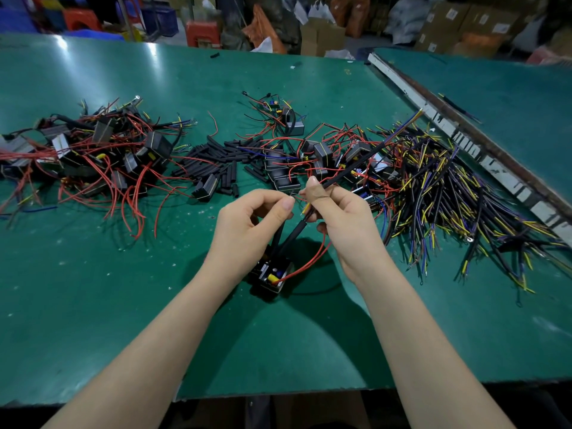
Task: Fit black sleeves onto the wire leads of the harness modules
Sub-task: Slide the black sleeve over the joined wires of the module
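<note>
Module (271,275) sits under your wrists. Left hand (247,227) pinches one black sleeve (277,236); right hand (340,224) grips the sleeved lead (340,178). Loosen either pinch and the sleeve could slide off.

Storage area behind green work surface (93,289)
Cardboard boxes (445,29) and red stools (202,32) are crowding the far floor; overhead light is glaring off the surface's left side.

Counter (93,289): green, speckled with pale marks. Module (271,275) between the wrists: black, with a yellow component and a red lead (309,263). Loose sleeves (216,162): black. Left pile (93,156): mostly red wires. Right bundle (448,193): black, yellow and blue-purple wires.
</note>
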### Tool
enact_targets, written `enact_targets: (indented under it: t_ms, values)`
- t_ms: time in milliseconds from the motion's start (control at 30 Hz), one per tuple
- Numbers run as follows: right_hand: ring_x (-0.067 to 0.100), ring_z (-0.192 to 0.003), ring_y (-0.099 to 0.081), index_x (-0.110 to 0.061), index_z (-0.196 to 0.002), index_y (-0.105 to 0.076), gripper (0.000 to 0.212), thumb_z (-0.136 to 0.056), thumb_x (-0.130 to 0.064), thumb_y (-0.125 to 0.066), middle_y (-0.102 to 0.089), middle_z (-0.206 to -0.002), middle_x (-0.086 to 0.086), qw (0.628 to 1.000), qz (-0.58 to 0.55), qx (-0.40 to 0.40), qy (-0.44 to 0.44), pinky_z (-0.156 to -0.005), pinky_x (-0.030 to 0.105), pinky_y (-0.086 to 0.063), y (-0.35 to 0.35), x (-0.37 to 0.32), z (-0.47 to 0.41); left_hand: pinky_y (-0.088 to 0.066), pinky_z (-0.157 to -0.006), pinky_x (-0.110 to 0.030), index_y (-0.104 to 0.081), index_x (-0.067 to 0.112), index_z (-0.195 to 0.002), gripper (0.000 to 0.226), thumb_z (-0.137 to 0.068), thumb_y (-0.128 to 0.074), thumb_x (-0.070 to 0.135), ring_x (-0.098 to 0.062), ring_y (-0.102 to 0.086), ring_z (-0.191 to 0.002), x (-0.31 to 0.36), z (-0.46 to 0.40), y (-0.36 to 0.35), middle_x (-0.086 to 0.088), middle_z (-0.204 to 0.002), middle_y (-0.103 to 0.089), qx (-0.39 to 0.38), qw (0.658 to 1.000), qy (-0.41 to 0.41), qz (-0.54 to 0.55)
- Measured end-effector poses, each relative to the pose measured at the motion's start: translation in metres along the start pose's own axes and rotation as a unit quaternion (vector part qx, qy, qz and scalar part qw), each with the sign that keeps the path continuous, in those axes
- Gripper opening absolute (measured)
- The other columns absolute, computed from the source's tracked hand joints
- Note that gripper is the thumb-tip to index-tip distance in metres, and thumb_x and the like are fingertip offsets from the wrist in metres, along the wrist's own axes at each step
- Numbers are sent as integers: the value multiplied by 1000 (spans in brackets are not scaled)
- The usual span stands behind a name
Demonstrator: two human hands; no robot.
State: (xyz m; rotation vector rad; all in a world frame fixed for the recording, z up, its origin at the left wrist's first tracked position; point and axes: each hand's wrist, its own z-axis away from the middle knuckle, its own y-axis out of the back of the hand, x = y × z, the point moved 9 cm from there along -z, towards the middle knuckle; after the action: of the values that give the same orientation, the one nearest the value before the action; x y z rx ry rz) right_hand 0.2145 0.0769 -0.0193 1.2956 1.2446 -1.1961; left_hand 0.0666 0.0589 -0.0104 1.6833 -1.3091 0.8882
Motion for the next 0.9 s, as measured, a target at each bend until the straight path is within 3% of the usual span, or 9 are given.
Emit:
enact_targets:
  t_ms: [200, 333, 467, 600, 767, 900]
  values:
    - [2, -56, -48, -13, -81, -67, 30, -92, -39, -58, -52, -56, -9, 1000, 5, -3, -13, -57, 10, -39, 0, 4, 0, -50, -72, -25, -65, 33, -92, 8, -87, -64, 26, -12, -65, -76, 3, 1, -1, 8, -77, -68, -2, 1000, -2, 30]
    - [0, -54, -49, -12, -82, -68, 31, -92, -40, -58, -52, -54, -10, 1000, 20, -14, -14, -58, 10, -38, -2, 6, -1, -49, -69, -28, -64, 33, -87, 8, -86, -63, 24, -16, -64, -73, 6, 1, 2, 9, -74, -67, 23, 1000, -11, 2]
    - [-2, -52, -49, -18, -77, -68, 25, -94, -33, -58, -55, -57, -11, 999, 32, -36, 0, -53, 7, -37, -9, 4, 1, -42, -62, -16, -63, 27, -82, 8, -85, -60, 19, -4, -54, -63, 12, 3, 5, 12, -71, -64, 41, 996, -44, -66]
    - [1, -54, -50, -12, -83, -68, 29, -93, -37, -58, -53, -63, 1, 999, 29, -25, -16, -59, 12, -37, -6, 7, -1, -43, -68, -14, -64, 28, -88, 12, -87, -64, 16, 1, -56, -70, 14, 3, 5, 20, -77, -65, 45, 995, -43, -75]
    - [3, -55, -50, -4, -90, -68, 35, -93, -37, -58, -53, -65, 3, 999, 20, -19, -27, -64, 19, -35, -5, 9, -1, -46, -70, -19, -61, 32, -85, 19, -87, -65, 13, -6, -58, -70, 9, 0, 6, 21, -76, -65, 45, 998, -19, -49]
    - [1, -53, -49, -8, -85, -69, 30, -92, -35, -60, -54, -63, 0, 999, 23, -27, -15, -57, 11, -36, -7, 8, -1, -46, -67, -24, -64, 22, -86, 11, -84, -59, 13, -4, -56, -69, 22, 3, 5, 12, -76, -64, 41, 987, -82, -130]
